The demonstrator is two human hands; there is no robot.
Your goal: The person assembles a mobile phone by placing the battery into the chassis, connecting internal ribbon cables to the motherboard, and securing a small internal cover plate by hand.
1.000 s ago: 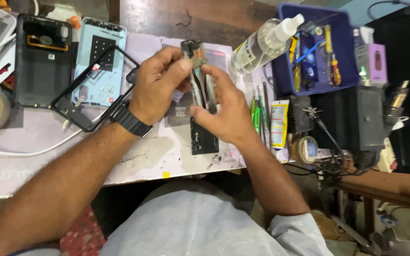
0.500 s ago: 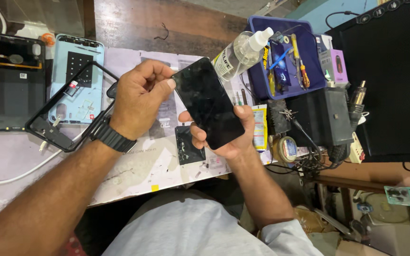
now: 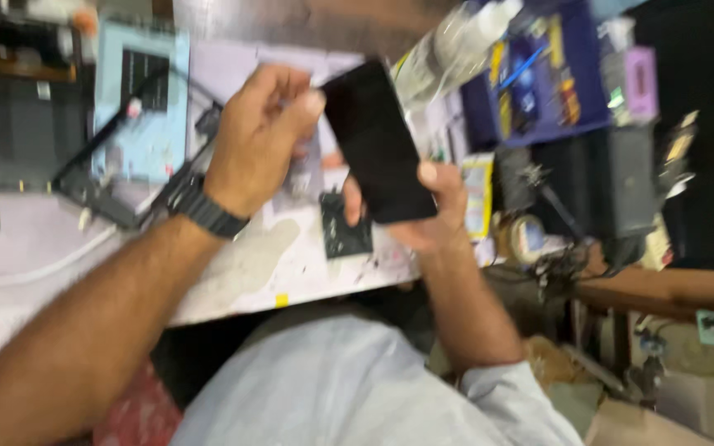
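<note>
Black phone (image 3: 378,140) held above the tabletop's (image 3: 233,272) near edge, glass toward the camera. Right hand (image 3: 423,206) cradles it from beneath, fingers wrapped round the lower end, thumb on the right rim. Long axis runs from upper left down to lower right. Left hand (image 3: 259,132), watch at the wrist, sits at the phone's upper left corner, fingertips pressed together and touching that edge; whether they pinch a small tool cannot be told through the blur. Left hand is nearer the top end. Clear bottle (image 3: 448,54) lies beyond.
</note>
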